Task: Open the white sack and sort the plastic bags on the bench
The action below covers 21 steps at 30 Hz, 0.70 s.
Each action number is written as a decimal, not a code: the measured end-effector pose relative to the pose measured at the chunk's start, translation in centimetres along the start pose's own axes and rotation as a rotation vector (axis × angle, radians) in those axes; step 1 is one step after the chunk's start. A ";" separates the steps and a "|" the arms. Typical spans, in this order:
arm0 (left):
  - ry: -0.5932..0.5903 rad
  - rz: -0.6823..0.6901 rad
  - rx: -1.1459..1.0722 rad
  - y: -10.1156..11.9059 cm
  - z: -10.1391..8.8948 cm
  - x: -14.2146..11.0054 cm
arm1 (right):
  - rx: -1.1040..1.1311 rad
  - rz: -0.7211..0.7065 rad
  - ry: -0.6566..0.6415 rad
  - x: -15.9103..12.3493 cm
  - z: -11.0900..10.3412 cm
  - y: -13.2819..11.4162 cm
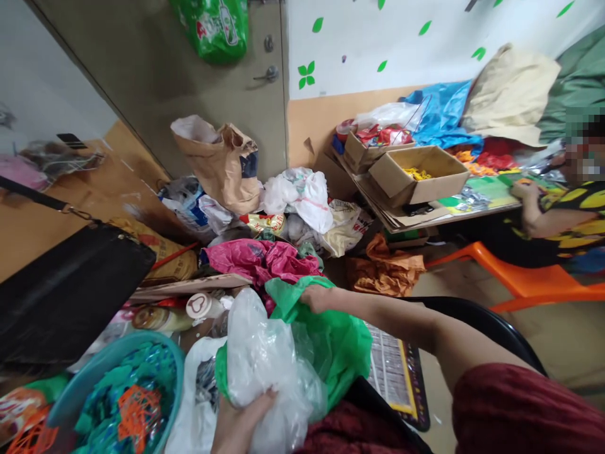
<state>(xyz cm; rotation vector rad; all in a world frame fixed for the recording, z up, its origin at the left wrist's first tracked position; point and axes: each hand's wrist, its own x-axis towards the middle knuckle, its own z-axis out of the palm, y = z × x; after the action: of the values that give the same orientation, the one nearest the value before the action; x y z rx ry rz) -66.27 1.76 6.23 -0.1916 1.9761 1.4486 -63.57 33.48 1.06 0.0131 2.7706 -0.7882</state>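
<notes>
My left hand (246, 416) is closed on a crumpled clear plastic bag (265, 353) at the bottom middle. Behind and beside it spreads a green plastic bag (345, 353). My right hand (316, 298) reaches in from the right and grips the green bag's upper edge, its fingers partly hidden by the plastic. The clear bag lies against the green one; whether it is inside cannot be made out. To the left stands a teal tub (177, 372) holding teal scraps and an orange netted piece (138, 413). Next to it is a white bag (186, 403) with dark contents.
A magenta bag (265, 258), white bags (302, 195) and a brown paper sack (217, 164) pile up by the door. A black handbag (70, 290) hangs left. At right, a person sits at a table (501, 195) bearing cardboard boxes (420, 173), near an orange chair (520, 277).
</notes>
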 end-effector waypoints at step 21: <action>-0.248 0.249 0.405 4.4 2.5 1.8 | 1.229 0.228 1.217 -12.7 -18.2 7.7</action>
<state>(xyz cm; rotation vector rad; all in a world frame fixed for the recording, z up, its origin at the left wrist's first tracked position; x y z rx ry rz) -68.78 6.08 8.29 0.4048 2.0845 1.1176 -55.13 50.30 15.13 1.3569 2.3218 -2.9164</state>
